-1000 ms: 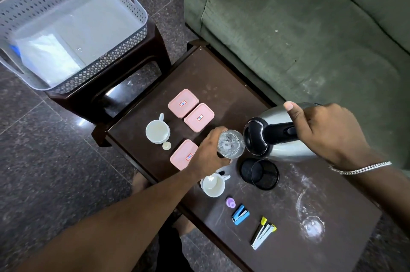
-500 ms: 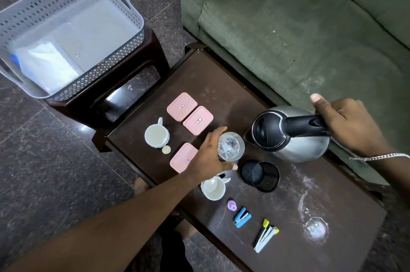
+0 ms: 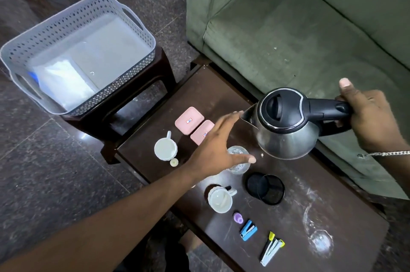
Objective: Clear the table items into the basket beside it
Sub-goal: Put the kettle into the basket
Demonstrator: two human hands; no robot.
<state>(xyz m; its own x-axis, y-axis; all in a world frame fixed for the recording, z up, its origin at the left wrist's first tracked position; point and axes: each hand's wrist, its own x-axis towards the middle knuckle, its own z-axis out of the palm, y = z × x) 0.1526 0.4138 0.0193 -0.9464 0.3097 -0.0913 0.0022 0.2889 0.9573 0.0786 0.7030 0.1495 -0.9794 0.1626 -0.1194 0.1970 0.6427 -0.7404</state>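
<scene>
Already the head view shows the right hand (image 3: 368, 121) wrapped firmly around the black plastic handle of the stainless-steel electric kettle (image 3: 286, 125), which hangs tilted above the dark brown wooden desk (image 3: 332, 200) — lifted clear, near its far edge beside the green sofa (image 3: 310, 27). The left hand (image 3: 219, 149) is spread open with fingers extended, holding nothing; it hovers over the small clear drinking glass (image 3: 238, 159), and whether it touches the glass I cannot tell.

The kettle is probably the heaviest item here, rigid, and its polished body looks slippery, so the handle is the sensible grip; if water remains inside, tilting could spill it through the spout. The glass is light, smooth and fragile — best taken around its wall with thumb and fingers, then set down gently rather than dropped.

Still on the desk stand two white ceramic cups (image 3: 219, 199), pink lidded boxes (image 3: 188, 119), a black mesh pen holder (image 3: 266, 189), a blue stapler (image 3: 248, 229) and some small clips (image 3: 271, 249). The grey perforated plastic basket (image 3: 137, 32) sits on a dark stool (image 3: 142, 103) to the left of the desk, with a white packet already inside.
</scene>
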